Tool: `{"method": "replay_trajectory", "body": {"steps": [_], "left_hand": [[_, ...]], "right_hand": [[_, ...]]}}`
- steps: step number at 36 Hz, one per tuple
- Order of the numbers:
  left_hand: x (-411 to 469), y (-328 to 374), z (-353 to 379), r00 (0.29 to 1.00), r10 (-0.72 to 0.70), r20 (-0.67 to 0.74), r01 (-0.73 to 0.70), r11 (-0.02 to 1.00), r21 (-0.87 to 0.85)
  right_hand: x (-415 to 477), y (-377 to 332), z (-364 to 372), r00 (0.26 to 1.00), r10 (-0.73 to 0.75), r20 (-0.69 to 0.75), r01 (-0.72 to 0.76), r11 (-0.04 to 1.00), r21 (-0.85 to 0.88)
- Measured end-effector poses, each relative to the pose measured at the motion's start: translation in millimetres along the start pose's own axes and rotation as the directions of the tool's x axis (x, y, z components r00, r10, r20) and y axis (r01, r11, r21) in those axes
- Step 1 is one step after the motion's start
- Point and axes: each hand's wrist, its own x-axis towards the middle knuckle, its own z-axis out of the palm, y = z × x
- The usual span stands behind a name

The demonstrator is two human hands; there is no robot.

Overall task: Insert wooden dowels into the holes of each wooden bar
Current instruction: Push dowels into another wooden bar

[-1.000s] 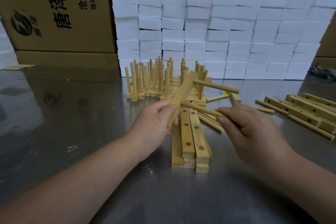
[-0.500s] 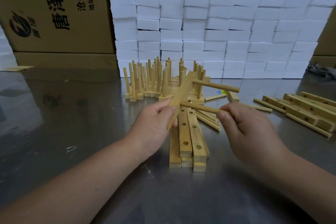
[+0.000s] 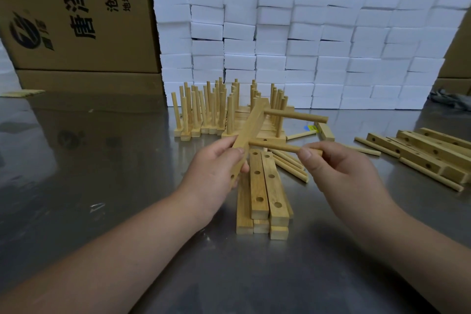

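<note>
**Second dowel meets the bar**

Since a second ago the right hand [image 3: 339,168] has risen slightly, and the dowel [image 3: 275,147] it pinches by the right end lies flatter. I see its left tip touching the wooden bar [image 3: 251,127] near mid-length. I cannot tell whether it sits in a hole. The left hand [image 3: 216,168] grips the bar's near end, and the bar slants up and away. A first dowel [image 3: 295,115] juts rightward farther along it. A stack of bars [image 3: 265,186] lies below on the steel table [image 3: 102,160].

Left hand [image 3: 214,168] curled, gripping; right hand [image 3: 341,173] fingers [image 3: 306,155] pinching.
</note>
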Motion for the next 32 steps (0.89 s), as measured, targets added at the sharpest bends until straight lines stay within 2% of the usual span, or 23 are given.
{"method": "replay_trajectory", "body": {"steps": [3,5,8,11,16,22,28,32], "left_hand": [[1.1,0.1,-1.3,0.999,-0.024,-0.038,0.023,0.999,-0.022],[1.7,1.0,-2.9,0.997,-0.049,-0.057,0.045,0.996,-0.074],[3.0,1.9,-4.4,0.995,-0.065,-0.070,0.055,0.989,-0.139],[3.6,0.9,-3.6,0.994,-0.077,-0.073,0.064,0.984,-0.167],[3.5,-2.7,-2.1,0.994,-0.091,-0.067,0.079,0.983,-0.169],[4.3,-4.1,-3.0,0.993,-0.095,-0.063,0.083,0.982,-0.170],[4.9,-5.0,-2.1,0.993,-0.102,-0.052,0.091,0.980,-0.179],[5.6,-4.1,-2.0,0.990,-0.125,-0.064,0.110,0.974,-0.198]], "right_hand": [[2.8,5.4,-4.2,0.998,0.058,-0.034,-0.060,0.996,-0.065],[9.3,15.5,-7.2,0.991,0.120,-0.055,-0.130,0.959,-0.250],[18.1,28.4,-7.4,0.983,0.185,0.001,-0.153,0.815,-0.558],[20.8,34.2,-2.9,0.967,0.247,0.069,-0.135,0.719,-0.681],[21.5,36.5,2.8,0.959,0.254,0.127,-0.076,0.660,-0.748],[20.0,33.8,2.6,0.961,0.239,0.141,-0.049,0.646,-0.762],[21.1,32.2,4.0,0.954,0.282,0.105,-0.099,0.623,-0.776],[22.9,32.0,4.3,0.941,0.323,0.104,-0.101,0.560,-0.822]]}}
